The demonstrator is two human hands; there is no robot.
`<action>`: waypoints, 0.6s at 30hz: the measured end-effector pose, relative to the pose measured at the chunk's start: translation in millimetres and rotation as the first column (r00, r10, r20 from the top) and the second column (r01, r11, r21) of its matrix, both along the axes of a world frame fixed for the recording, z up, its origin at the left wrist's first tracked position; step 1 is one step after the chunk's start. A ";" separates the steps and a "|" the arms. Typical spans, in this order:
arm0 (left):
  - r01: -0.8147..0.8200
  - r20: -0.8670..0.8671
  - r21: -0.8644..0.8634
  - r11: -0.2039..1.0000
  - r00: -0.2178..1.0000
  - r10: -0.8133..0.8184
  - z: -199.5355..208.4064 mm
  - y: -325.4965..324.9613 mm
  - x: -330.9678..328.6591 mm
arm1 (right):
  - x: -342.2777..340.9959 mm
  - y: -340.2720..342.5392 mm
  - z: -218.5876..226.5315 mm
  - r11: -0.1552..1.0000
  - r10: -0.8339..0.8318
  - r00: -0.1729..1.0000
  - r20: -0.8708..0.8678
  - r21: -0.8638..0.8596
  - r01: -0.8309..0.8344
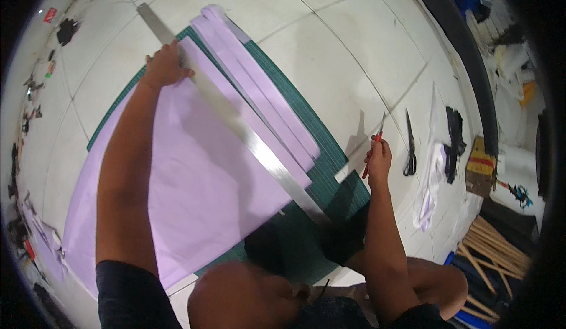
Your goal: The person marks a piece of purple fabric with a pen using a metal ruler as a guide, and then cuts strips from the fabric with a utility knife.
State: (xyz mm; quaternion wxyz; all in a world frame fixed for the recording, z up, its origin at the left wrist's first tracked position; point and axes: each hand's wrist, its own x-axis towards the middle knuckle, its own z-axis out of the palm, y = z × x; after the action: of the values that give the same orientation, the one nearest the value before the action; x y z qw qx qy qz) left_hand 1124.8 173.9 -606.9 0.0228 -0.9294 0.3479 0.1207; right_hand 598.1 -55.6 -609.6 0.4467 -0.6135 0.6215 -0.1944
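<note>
A long metal ruler (262, 152) lies slantwise over a lilac sheet (200, 181), which looks like cloth or thin paper. My left hand (166, 66) holds the ruler down near its far end, thumb apart from the bent fingers. Under the sheet is a green cutting mat (306, 134). Folded lilac strips (265, 99) lie on the mat, right of the ruler. In my right hand (380, 158) is a red-handled knife (378, 137), its thin tip pointing away from me. That hand is closed round the handle, above the floor beside the mat's right edge.
Black scissors (410, 152) lie on the tiled floor right of my right hand. Beyond them are lilac scraps (429, 193), a black bundle (454, 143) and a cardboard box (480, 167). Wooden sticks (495, 246) are piled at lower right. My bare knees are close to the mat's near edge.
</note>
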 end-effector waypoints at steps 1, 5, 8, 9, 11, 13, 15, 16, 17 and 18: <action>-0.013 0.019 0.033 0.999 1.000 0.013 2.6 -3.4 3.8 | 23.7 5.6 15.4 0.997 -0.012 0.996 0.086 0.073 0.006; 0.031 -0.048 0.020 0.999 0.998 -0.030 10.9 -3.5 12.4 | 121.6 40.8 61.3 0.973 0.118 0.962 0.246 0.167 -0.162; 0.026 -0.140 -0.072 0.997 0.990 -0.036 7.9 -0.1 18.8 | 164.2 52.9 70.7 0.893 0.416 0.905 0.085 0.150 -0.424; 0.018 -0.149 -0.043 0.999 0.989 -0.024 10.1 -2.6 17.7 | 169.4 51.5 66.1 0.871 0.476 0.878 0.042 0.116 -0.478; 0.004 -0.166 0.015 1.000 0.986 -0.002 13.6 -7.9 13.5 | 177.4 50.5 52.8 0.812 0.583 0.811 -0.048 0.057 -0.581; 0.009 -0.161 0.044 0.999 0.987 -0.002 19.4 -12.7 12.2 | 180.8 51.9 48.1 0.832 0.523 0.845 0.110 0.149 -0.535; 0.004 -0.130 0.045 0.999 0.991 0.002 21.6 -13.0 10.8 | 183.5 61.4 42.3 0.849 0.452 0.860 0.239 0.180 -0.496; -0.003 -0.102 0.031 1.000 0.995 0.006 20.9 -12.0 9.9 | 187.6 65.8 43.4 0.833 0.483 0.851 0.205 0.194 -0.519; -0.009 -0.073 0.016 1.000 0.997 0.010 20.5 -10.4 9.5 | 191.9 70.3 46.2 0.815 0.513 0.841 0.171 0.209 -0.540; 0.000 -0.085 0.039 0.999 0.996 0.003 21.0 -7.9 11.7 | 200.0 78.4 49.7 0.798 0.541 0.830 0.139 0.226 -0.558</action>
State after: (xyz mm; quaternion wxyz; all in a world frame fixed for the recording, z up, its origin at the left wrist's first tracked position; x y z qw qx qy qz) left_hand 1136.5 166.0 -585.9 0.0259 -0.9231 0.3456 0.1667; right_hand 798.1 22.8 -559.9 0.5800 -0.6972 0.4212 0.0051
